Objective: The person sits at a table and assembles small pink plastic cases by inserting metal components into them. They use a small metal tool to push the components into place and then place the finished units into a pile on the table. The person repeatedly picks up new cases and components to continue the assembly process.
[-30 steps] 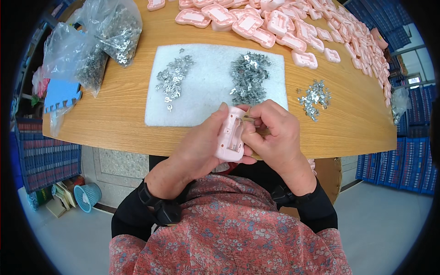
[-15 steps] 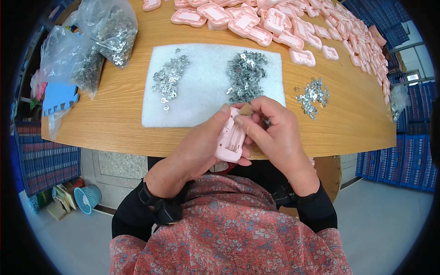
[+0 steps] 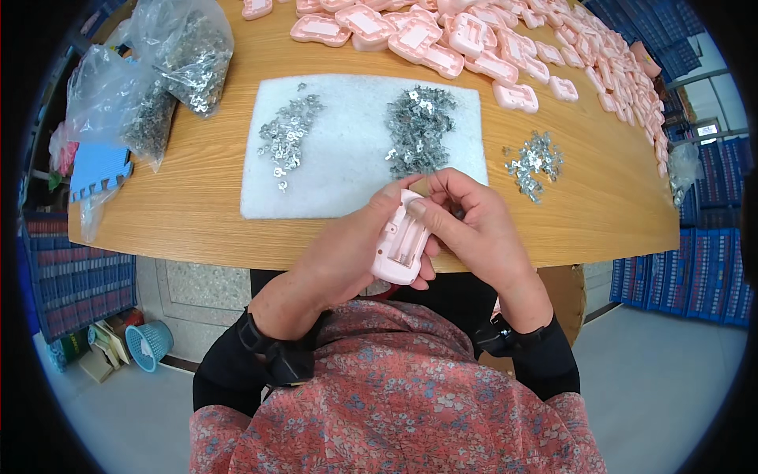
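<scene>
One pink case is held just on the body side of the white mat, its long axis pointing away from the body with a slight lean right; the left hand grips its left flank, fingers wrapped beneath. Right hand is at the case's far end, thumb over the slot; cannot tell whether its fingers pinch anything. Metal clips lie in two piles on the mat, another pile right of it, more pink cases beyond.
</scene>
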`<state>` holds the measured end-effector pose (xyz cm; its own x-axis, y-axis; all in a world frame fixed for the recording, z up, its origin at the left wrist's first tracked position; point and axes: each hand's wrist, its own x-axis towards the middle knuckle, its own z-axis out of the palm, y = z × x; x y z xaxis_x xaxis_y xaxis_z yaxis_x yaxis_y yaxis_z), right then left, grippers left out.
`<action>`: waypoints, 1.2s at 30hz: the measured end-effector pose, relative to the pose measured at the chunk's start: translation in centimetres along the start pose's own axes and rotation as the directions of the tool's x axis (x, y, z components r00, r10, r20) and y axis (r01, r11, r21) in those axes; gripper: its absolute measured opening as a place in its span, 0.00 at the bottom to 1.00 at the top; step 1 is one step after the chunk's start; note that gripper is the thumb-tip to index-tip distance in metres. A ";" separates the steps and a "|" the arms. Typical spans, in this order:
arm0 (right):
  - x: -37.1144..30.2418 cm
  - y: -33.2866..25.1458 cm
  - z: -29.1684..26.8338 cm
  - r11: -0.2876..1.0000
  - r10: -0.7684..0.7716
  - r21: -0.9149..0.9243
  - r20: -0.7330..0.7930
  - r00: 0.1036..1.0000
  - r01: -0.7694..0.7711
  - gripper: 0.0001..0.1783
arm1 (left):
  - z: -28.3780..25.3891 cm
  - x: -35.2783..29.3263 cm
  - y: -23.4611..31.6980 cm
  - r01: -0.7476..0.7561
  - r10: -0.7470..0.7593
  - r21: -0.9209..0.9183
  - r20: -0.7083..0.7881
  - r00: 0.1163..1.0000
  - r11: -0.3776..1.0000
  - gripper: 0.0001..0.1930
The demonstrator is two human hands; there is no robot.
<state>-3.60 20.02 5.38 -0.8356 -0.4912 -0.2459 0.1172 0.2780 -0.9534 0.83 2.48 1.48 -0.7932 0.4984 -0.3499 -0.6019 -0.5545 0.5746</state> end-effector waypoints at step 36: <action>-0.4 1.3 -1.1 0.988 0.064 0.136 0.083 0.995 -0.075 0.13 | -0.2 0.5 -1.2 -0.031 0.029 0.062 0.041 0.999 0.998 0.32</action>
<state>-3.68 21.53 4.45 -0.7791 -0.5393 -0.3197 0.2511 0.1988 -0.9473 1.18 3.28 0.46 -0.8058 0.5091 -0.3025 -0.5697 -0.5273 0.6304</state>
